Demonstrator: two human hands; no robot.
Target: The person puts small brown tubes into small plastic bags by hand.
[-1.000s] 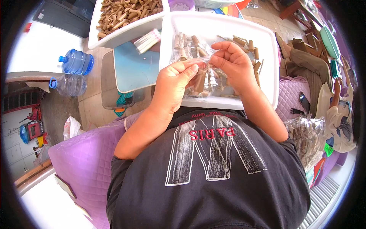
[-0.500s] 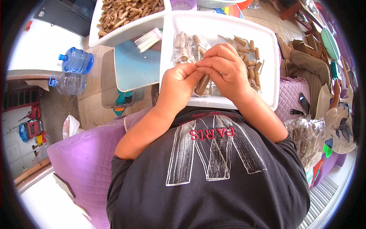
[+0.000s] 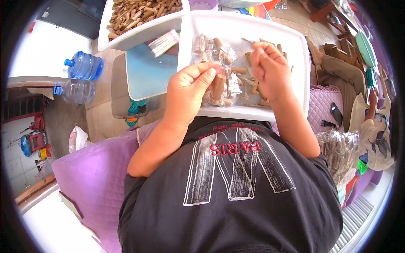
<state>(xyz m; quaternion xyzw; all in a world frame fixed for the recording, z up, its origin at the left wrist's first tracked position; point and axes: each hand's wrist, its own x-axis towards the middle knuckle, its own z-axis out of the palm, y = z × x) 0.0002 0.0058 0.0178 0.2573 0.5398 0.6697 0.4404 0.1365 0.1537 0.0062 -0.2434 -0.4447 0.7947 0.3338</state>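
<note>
Over the white tray (image 3: pixel 298 101), my left hand (image 3: pixel 187 86) is closed, pinching the edge of a small clear plastic bag between thumb and fingers. A short brown tube (image 3: pixel 218 87) stands out just below those fingertips, apparently inside the bag. My right hand (image 3: pixel 272 71) hovers above loose brown tubes (image 3: pixel 239 70) on the tray's right side. Its fingers are curled and smeared by motion, so whether they hold anything is unclear. Clear bags with brown pieces inside (image 3: pixel 203 43) lie toward the tray's left, partly hidden by my left hand.
A white bin (image 3: pixel 145 34) heaped with brown pieces stands at the far left. Beside it a bundle of clear empty bags (image 3: pixel 163 43) rests on a light-blue board (image 3: pixel 147 78). Two water jugs (image 3: pixel 86 66) are on the floor. Another person's leg (image 3: pixel 344 69) shows at right.
My hands have parted. The right hand has moved right and away from the bag, over the loose tubes. The left has shifted slightly left, still pinching the bag.
</note>
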